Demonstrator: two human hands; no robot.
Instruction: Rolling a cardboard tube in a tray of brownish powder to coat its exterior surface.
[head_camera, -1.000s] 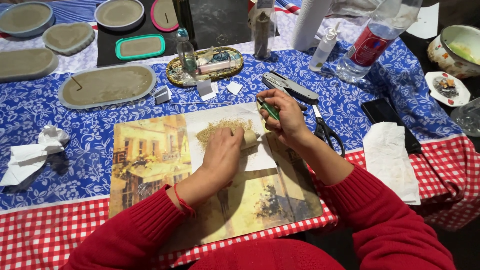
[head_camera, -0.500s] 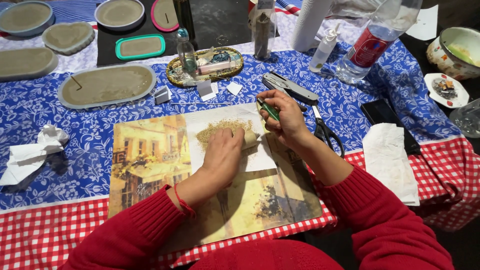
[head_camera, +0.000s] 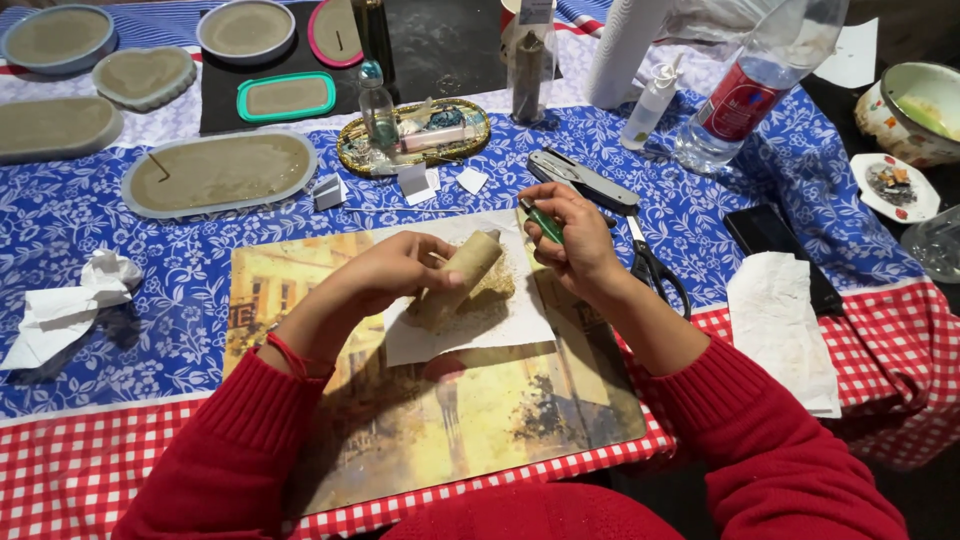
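My left hand (head_camera: 385, 275) grips a tan cardboard-like tube (head_camera: 462, 275) and holds it tilted over a white sheet of paper (head_camera: 470, 335) strewn with brownish crumbs. That sheet lies on a picture mat (head_camera: 440, 420) with a street scene. My right hand (head_camera: 575, 235) is closed around a small green pen-like tool (head_camera: 543, 222), just right of the tube's upper end. Both sleeves are red.
Scissors (head_camera: 655, 270) lie right of my right hand, with a grey folding tool (head_camera: 585, 180) behind it. An oval grey-filled mould (head_camera: 220, 172), several other moulds, a gold tray (head_camera: 415, 135), plastic bottles (head_camera: 745, 85), a folded white tissue (head_camera: 785, 320) and a crumpled tissue (head_camera: 70, 305) surround the mat.
My left hand, earlier pressed flat on the crumbs, has lifted and now holds the tube tilted up. The right hand stays in place with the green tool.
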